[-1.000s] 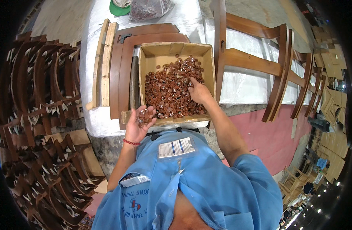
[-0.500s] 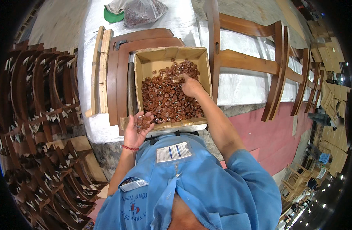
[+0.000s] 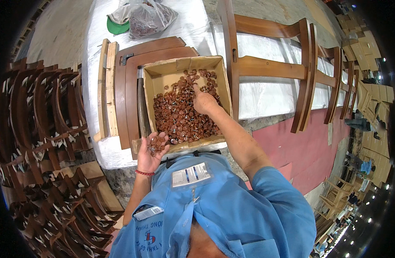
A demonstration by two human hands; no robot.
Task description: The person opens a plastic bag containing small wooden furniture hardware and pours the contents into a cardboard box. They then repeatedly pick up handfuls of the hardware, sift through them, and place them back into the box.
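the open brown cardboard box (image 3: 163, 75) rests on the white-covered tabletop (image 3: 193, 26), on top of dark brown curved wooden frame parts (image 3: 133, 77). the box holds a heap of small round reddish-brown furniture glide nails (image 3: 176, 116). the right hand (image 3: 204, 102) lies inside the box on the heap, grip partly curled with the index finger extended onto the pieces; whether it grasps any cannot be determined. the left hand (image 3: 151, 150) sits at the box's near-left corner, palm up, grip cupped around a small pile of the same pieces. a clear plastic bag of dark pieces (image 3: 150, 17) lies at the tabletop's far end. stacked dark curved wooden chair parts (image 3: 38, 129) stand to the left.
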